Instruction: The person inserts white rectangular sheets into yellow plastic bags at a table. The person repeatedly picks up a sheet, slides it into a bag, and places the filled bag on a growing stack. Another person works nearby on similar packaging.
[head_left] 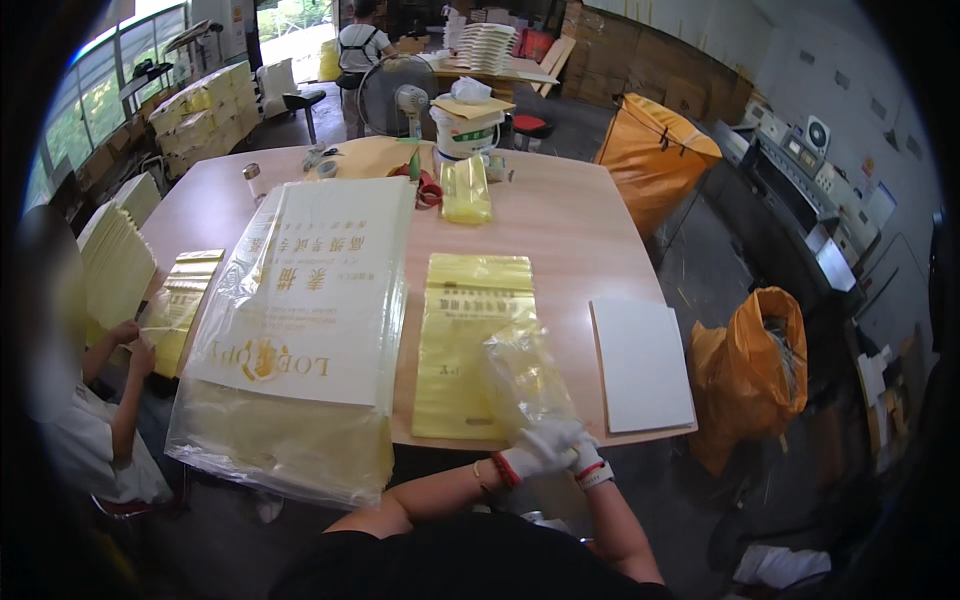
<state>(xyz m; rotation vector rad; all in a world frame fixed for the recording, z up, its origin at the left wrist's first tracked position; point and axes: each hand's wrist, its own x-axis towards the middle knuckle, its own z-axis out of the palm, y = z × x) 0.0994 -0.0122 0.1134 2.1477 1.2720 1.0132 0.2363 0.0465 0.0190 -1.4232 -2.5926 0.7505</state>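
Note:
My left hand (541, 449), in a white glove with a red cuff, is closed on the lower end of a crumpled, yellowish clear plastic bag (522, 372). Right beside it, my right hand (588, 458), gloved the same way, pinches the bag's near edge; its fingertips are partly hidden. Beneath the held bag lies a flat stack of yellow printed plastic bags (455, 355) at the table's front. To the right of my hands rests a stack of white paper sheets (640, 365). Large clear printed plastic sleeves (325, 300) overlap the front edge on the left.
A co-worker's hands (135, 345) are by yellow bags (185, 300) at the table's left. Red-handled tape (428, 190), a folded yellow bag (466, 192) and a white bucket (466, 132) stand farther back. Orange sacks (745, 380) stand on the floor to the right.

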